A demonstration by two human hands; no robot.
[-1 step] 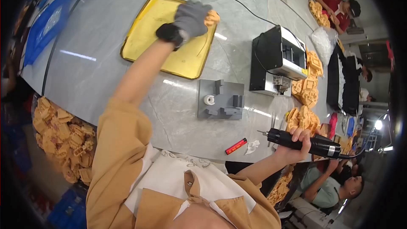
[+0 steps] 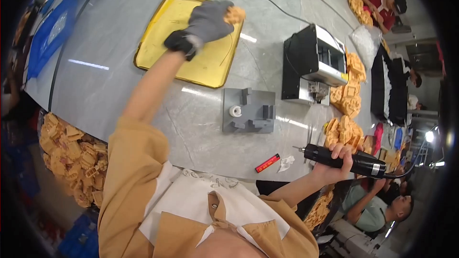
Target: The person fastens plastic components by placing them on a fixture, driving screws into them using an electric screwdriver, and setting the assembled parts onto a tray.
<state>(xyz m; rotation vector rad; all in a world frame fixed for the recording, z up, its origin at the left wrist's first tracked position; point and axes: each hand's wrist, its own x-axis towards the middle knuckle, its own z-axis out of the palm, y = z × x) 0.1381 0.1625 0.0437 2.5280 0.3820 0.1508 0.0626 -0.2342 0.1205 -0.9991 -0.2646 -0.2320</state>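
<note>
My left hand (image 2: 210, 20), in a grey glove with a black band at the wrist, is closed on an orange plastic part (image 2: 234, 15) above the upper right of a yellow tray (image 2: 160, 50). Much of that part is hidden by the glove. My bare right hand (image 2: 340, 162) is wrapped round a black electric screwdriver (image 2: 366, 165), its thin bit pointing left and its cord trailing right. Between the hands, nearer the table's front, sits a grey fixture plate (image 2: 258, 110) with raised blocks and a white ring-shaped piece (image 2: 234, 111).
A black and silver machine (image 2: 301, 69) stands right of the tray, beside piled orange parts (image 2: 351, 93). A red stick-shaped item (image 2: 267, 163) and crumpled tissue (image 2: 286, 163) lie near the front edge. More orange parts (image 2: 71, 157) fill a bin at lower left. Co-workers sit at right.
My left hand has shifted slightly left over the tray, carrying the orange part with it. The right hand and screwdriver stay nearly in place.
</note>
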